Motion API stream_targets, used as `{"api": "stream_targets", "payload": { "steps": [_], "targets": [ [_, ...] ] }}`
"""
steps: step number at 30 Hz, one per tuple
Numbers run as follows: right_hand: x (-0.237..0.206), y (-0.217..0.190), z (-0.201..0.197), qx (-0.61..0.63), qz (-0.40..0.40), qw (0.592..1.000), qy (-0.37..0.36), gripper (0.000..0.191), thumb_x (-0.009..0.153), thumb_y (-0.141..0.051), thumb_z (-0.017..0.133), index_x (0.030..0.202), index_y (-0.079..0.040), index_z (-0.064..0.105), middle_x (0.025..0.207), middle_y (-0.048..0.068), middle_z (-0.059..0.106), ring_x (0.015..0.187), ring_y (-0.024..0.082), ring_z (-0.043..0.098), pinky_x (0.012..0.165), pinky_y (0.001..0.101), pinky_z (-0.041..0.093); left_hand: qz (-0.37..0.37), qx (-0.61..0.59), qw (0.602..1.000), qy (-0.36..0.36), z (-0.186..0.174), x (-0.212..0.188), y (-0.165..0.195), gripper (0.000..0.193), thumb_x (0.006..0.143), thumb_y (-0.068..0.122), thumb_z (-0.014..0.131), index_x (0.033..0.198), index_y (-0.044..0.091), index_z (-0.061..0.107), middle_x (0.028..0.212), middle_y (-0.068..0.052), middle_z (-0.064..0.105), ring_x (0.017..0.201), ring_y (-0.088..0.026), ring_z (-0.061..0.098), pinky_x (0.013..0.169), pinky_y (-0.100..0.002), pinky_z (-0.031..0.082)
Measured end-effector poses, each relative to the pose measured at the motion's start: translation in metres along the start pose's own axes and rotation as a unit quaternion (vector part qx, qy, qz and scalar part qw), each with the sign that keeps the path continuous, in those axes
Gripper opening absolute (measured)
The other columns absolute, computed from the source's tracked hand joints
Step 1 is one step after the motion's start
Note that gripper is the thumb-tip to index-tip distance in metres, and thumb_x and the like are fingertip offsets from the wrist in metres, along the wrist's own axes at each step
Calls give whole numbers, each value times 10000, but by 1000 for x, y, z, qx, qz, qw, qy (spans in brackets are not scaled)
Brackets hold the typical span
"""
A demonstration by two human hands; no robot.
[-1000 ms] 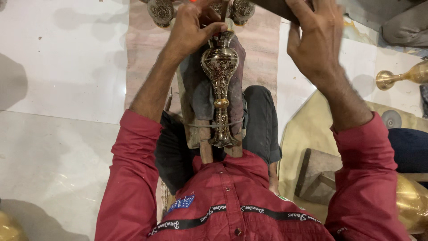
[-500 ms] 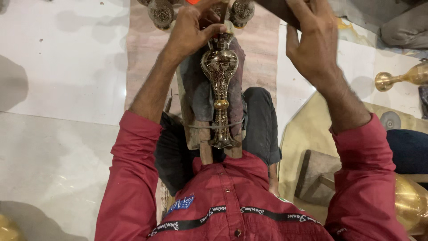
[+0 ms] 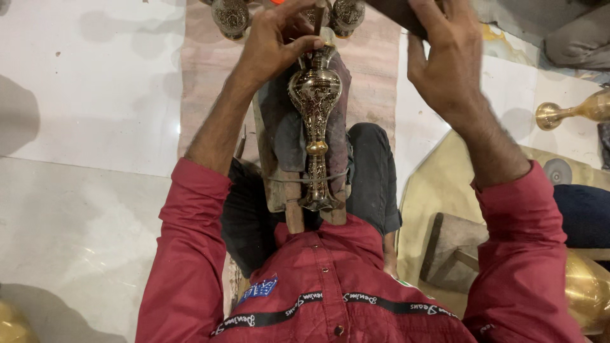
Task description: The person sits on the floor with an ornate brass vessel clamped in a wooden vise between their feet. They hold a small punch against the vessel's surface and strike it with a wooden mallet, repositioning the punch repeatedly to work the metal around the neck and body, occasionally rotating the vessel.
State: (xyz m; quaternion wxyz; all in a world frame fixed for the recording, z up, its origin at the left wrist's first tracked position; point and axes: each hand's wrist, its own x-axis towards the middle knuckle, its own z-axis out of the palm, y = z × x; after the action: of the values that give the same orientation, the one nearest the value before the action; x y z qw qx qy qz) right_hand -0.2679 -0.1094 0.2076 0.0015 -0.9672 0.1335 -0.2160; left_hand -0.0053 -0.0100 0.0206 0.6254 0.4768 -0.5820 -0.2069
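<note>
The left hand's (image 3: 270,47) fingers (image 3: 304,44) are pinching a thin chisel-like tool (image 3: 318,16) tight, its tip sitting on the neck of the brass vase (image 3: 314,121). The right hand (image 3: 445,54) is closing its fingers around a dark wooden striker (image 3: 397,13), held above and to the right of the vase. The vase is lying lengthwise on a wooden block (image 3: 286,190) with dark cloth padding (image 3: 279,127), a cord (image 3: 305,180) binding its stem down, right over the person's lap. Doing this well, I'd say, means keeping the tool steady on the pattern and the blows light. Beyond the vase's mouth two engraved brass pieces (image 3: 230,16) are standing; far to its right another brass vessel (image 3: 572,111) is lying on the floor (image 3: 82,95).
</note>
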Motion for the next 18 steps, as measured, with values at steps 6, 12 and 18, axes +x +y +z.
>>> {"api": "stream_targets", "payload": {
  "steps": [6,12,18],
  "targets": [
    [-6,5,3,-4,8,1000,0,622,890,137,641,1465,-91,587,1255,197,595,1104,390,616,959,506,488,-5,-21,1000,-11,-1,-2,-1,494,1036,87,843,1474,118,617,1031,-98,749,940,-167,777,854,-316,694],
    [1,-1,1,-137,-68,987,46,666,816,134,720,1427,-117,635,1219,189,598,1042,421,616,861,517,499,-22,-4,1000,-19,-1,-4,-6,479,1049,131,837,1473,132,614,1046,-77,786,932,-165,803,863,-313,654],
    [2,-1,2,-48,-20,999,8,701,865,146,617,1501,-146,572,1319,184,566,1226,425,573,1014,520,484,-30,-16,999,0,1,-6,-7,549,1005,135,878,1469,106,587,1022,-94,776,921,-182,787,837,-318,689]
  ]
}}
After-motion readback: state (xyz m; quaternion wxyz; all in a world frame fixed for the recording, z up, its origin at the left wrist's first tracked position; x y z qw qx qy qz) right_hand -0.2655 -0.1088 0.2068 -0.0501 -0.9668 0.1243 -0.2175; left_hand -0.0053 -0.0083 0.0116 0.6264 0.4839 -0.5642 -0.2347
